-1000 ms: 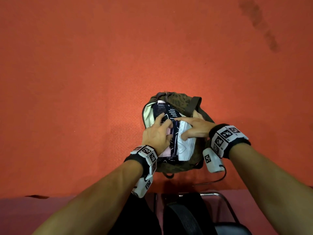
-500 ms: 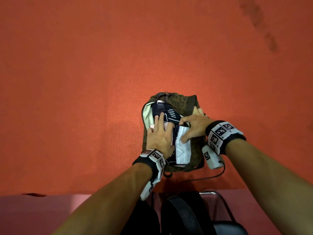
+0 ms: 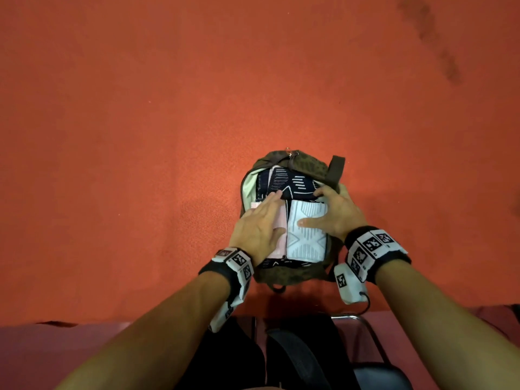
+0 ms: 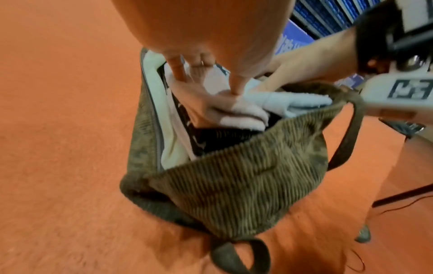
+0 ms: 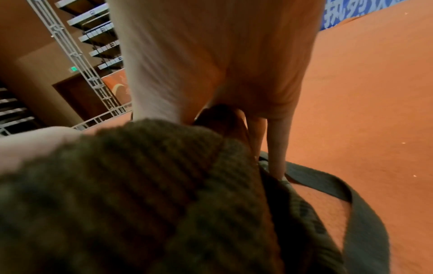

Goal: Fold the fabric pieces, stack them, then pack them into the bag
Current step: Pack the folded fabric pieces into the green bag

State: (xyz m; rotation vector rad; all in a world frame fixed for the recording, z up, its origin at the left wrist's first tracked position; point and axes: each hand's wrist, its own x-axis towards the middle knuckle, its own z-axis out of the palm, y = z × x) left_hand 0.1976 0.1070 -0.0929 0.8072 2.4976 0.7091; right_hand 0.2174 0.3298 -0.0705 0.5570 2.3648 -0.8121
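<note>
Nearest the wearer, a black chair seat with a chrome tube frame [image 3: 363, 319] is seen below the forearms, and black wrist bands with white coded marker blocks [image 3: 368, 249] are worn on both wrists; just beyond them an olive-brown ribbed corduroy bag [image 3: 284, 274] lies on the orange-red felt-covered surface [image 3: 140, 136], its mouth turned up and held wide, a pale mint lining [image 3: 249, 184] shown along its left inner wall and a dark webbing strap [image 3: 336, 167] standing at its far right rim; the bag is filled by a stack of folded fabric pieces [image 3: 305, 235], of which a white piece with grey line patterns lies at the right, a pale pink piece [image 3: 278, 240] at the left, and a navy piece with white dashes and stripes [image 3: 284, 181] at the far end, the folds packed side by side and reaching to the rim; the left hand [image 3: 259, 229] is laid flat on the pink piece with fingers straight and pressed down, nothing being gripped, which is confirmed in the left wrist view where its fingertips [image 4: 236, 89] dent the cloth; the right hand [image 3: 334, 212] is spread at the bag's right side, its thumb lying across the white piece and its fingers reaching toward the navy piece, and whether the rim is pinched by them cannot be told; a zip pull [image 3: 288, 150] is seen at the bag's far edge.
</note>
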